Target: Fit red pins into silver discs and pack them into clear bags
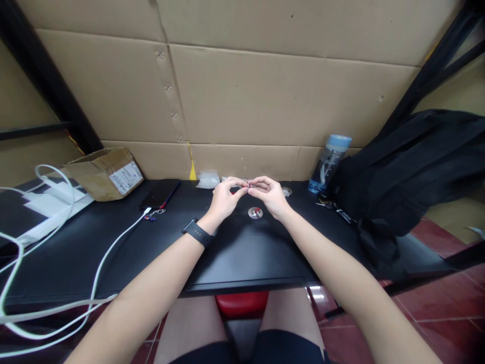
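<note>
My left hand (pixel 228 197) and my right hand (pixel 271 196) meet above the far half of the black table (pixel 242 258). Between their thumbs and fingertips they pinch a small red and white piece (pixel 248 185), too small to name and partly covered by the fingers. Just below the fingertips, a shiny round metal disc (pixel 255 213) with a bit of red on it lies on the tabletop. Another clear or silvery round piece (pixel 287 191) shows beside my right hand. Behind my left hand lies a crumpled clear plastic bag (pixel 208 180).
At the left are an open cardboard box (pixel 108 174), a dark phone (pixel 160 194) and white cables (pixel 99 268). To the right stand a blue water bottle (pixel 329 164) and a black backpack (pixel 413 167), with keys (pixel 325 204) near them. A cardboard wall (pixel 257 96) closes off the back.
</note>
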### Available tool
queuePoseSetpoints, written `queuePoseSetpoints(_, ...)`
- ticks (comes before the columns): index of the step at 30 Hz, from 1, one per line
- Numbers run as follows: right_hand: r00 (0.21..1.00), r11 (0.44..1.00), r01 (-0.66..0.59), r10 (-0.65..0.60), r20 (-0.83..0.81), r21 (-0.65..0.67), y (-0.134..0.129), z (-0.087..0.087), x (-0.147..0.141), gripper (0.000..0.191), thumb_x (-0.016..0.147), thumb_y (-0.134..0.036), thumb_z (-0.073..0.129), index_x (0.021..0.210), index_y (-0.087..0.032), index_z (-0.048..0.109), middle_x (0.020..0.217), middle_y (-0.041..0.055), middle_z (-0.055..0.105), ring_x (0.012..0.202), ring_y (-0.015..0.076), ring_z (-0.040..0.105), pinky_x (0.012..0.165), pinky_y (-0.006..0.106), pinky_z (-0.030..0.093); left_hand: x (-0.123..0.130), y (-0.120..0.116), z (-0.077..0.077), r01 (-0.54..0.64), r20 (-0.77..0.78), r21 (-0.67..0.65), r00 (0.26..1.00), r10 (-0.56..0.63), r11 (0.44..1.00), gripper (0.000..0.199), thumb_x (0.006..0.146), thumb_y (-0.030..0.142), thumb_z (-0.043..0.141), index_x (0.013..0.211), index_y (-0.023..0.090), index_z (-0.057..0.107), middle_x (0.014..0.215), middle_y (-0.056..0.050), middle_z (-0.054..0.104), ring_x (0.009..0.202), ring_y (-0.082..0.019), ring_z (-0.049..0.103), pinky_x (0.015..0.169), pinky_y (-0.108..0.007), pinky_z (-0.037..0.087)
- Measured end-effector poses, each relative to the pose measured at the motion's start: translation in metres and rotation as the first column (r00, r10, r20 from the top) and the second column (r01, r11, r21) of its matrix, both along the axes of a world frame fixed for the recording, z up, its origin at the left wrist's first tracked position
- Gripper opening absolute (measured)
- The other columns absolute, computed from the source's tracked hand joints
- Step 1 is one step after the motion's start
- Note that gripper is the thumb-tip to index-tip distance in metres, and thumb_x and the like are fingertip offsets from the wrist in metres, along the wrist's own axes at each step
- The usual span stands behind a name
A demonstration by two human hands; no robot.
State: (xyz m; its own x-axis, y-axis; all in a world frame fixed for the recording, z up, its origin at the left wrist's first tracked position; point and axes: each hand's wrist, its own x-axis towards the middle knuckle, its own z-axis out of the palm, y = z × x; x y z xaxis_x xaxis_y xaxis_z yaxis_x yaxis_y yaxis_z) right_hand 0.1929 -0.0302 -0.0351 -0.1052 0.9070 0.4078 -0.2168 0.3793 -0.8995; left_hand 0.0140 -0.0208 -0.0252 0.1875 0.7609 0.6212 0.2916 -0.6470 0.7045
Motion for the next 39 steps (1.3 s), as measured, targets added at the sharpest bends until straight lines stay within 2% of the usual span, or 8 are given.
queuePoseSetpoints(7, 0.985, 0.994, -0.088, 0.077, -0.153, -0.070, -0.002, 0.002, -0.004, 0.040, 0.067, -0.039, 0.092, 0.096, -0.023, 0.070, 0.096, 0.0001, 0.075, 0.082, 0.0132, 0.070, 0.077, 0.026, 0.059, 0.000, -0.011, 0.011, -0.131, -0.120, 0.079, 0.983, 0.140, 0.988, 0.006, 0.089, 0.028, 0.071, 0.092, 0.027, 0.076, 0.102, -0.002, 0.077, 0.110, -0.025, 0.064, 0.101, -0.041, 0.044)
queuePoseSetpoints(12, 0.959, 0.974, -0.190, 0.157, -0.236, -0.124, -0.007, 0.005, -0.004, 0.042, 0.069, -0.036, 0.092, 0.100, -0.025, 0.067, 0.096, -0.0001, 0.075, 0.081, 0.0126, 0.070, 0.079, 0.028, 0.058, 0.000, -0.014, 0.015, -0.173, -0.140, 0.121, 0.972, 0.189, 0.977, 0.003, 0.086, 0.028, 0.076, 0.089, 0.029, 0.077, 0.101, -0.001, 0.077, 0.115, -0.026, 0.061, 0.102, -0.044, 0.041)
queuePoseSetpoints(21, 0.956, 0.971, -0.199, 0.164, -0.242, -0.130, -0.007, 0.005, -0.004, 0.042, 0.070, -0.034, 0.092, 0.101, -0.024, 0.067, 0.097, 0.0009, 0.075, 0.083, 0.0134, 0.070, 0.081, 0.028, 0.056, 0.000, -0.018, 0.020, -0.171, -0.234, 0.164, 0.950, 0.207, 0.972, 0.007, 0.091, 0.028, 0.069, 0.090, 0.027, 0.077, 0.101, -0.002, 0.078, 0.111, -0.028, 0.059, 0.100, -0.046, 0.035)
queuePoseSetpoints(29, 0.966, 0.973, -0.181, 0.150, -0.209, -0.140, -0.003, -0.006, -0.007, 0.042, 0.067, -0.035, 0.093, 0.100, -0.024, 0.067, 0.095, 0.0003, 0.075, 0.080, 0.0119, 0.069, 0.077, 0.026, 0.057, 0.002, -0.020, 0.018, -0.221, -0.306, 0.153, 0.916, 0.259, 0.963, 0.008, 0.089, 0.022, 0.068, 0.084, 0.025, 0.075, 0.101, -0.004, 0.077, 0.114, -0.030, 0.058, 0.098, -0.049, 0.030)
queuePoseSetpoints(32, 0.976, 0.982, -0.152, 0.131, -0.175, -0.112, -0.001, -0.009, -0.008, 0.041, 0.066, -0.035, 0.093, 0.097, -0.024, 0.069, 0.097, 0.0010, 0.076, 0.087, 0.0136, 0.070, 0.080, 0.026, 0.058, 0.002, -0.020, 0.019, -0.249, -0.281, 0.118, 0.920, 0.273, 0.961, 0.007, 0.087, 0.021, 0.070, 0.083, 0.024, 0.075, 0.099, -0.004, 0.077, 0.113, -0.030, 0.059, 0.099, -0.050, 0.031)
queuePoseSetpoints(35, 0.988, 0.992, -0.107, 0.098, -0.122, -0.068, 0.001, -0.011, -0.008, 0.040, 0.065, -0.034, 0.094, 0.096, -0.024, 0.071, 0.105, 0.0034, 0.077, 0.097, 0.0175, 0.072, 0.093, 0.033, 0.058, 0.002, -0.017, 0.017, -0.250, -0.223, 0.049, 0.941, 0.254, 0.967, 0.005, 0.086, 0.024, 0.071, 0.084, 0.025, 0.076, 0.100, -0.004, 0.078, 0.112, -0.031, 0.062, 0.099, -0.049, 0.035)
queuePoseSetpoints(39, 0.997, 0.998, -0.061, 0.061, -0.054, -0.005, 0.002, -0.010, -0.005, 0.038, 0.065, -0.031, 0.094, 0.095, -0.023, 0.073, 0.118, 0.0074, 0.076, 0.110, 0.0228, 0.071, 0.105, 0.042, 0.054, 0.001, -0.004, 0.005, -0.164, -0.085, -0.061, 0.984, 0.158, 0.985, 0.006, 0.086, 0.028, 0.071, 0.087, 0.025, 0.075, 0.098, -0.003, 0.079, 0.100, -0.028, 0.069, 0.094, -0.044, 0.045)
